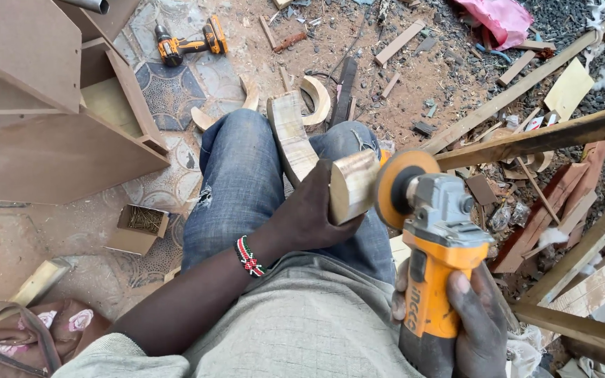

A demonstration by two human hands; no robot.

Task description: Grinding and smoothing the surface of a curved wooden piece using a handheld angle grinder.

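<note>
My left hand (316, 213) is closed around a curved piece of wood (301, 143), fingers wrapped over its near end so the cut face (351, 185) sticks out to the right; the piece lies across my lap, between my knees, running away from me. My right hand (474, 318) grips the orange body of an angle grinder (437, 259), fingers (461, 282) curled tight around the housing, thumb side hidden. The grinder's sanding disc (395, 183) sits just beside the cut face of the wood; whether it touches I cannot tell. Count: one grinder, one disc, one wood piece in hand. On the floor ahead, at least two more curved wood pieces (316, 98), one cordless drill (189, 43) on the patterned tile, one open cardboard box of nails (141, 225) by my left knee. One beaded wristband (248, 256) on my left wrist. Edges and room: brown board panels (50, 133) stand close on my left, their corner near my left knee. On my right, rough timber rails (533, 140) cross just behind the disc, and a stack of slats and offcuts (568, 238) crowds the grinder side. Open floor lies mostly straight ahead, littered with sawdust and scraps.
</note>
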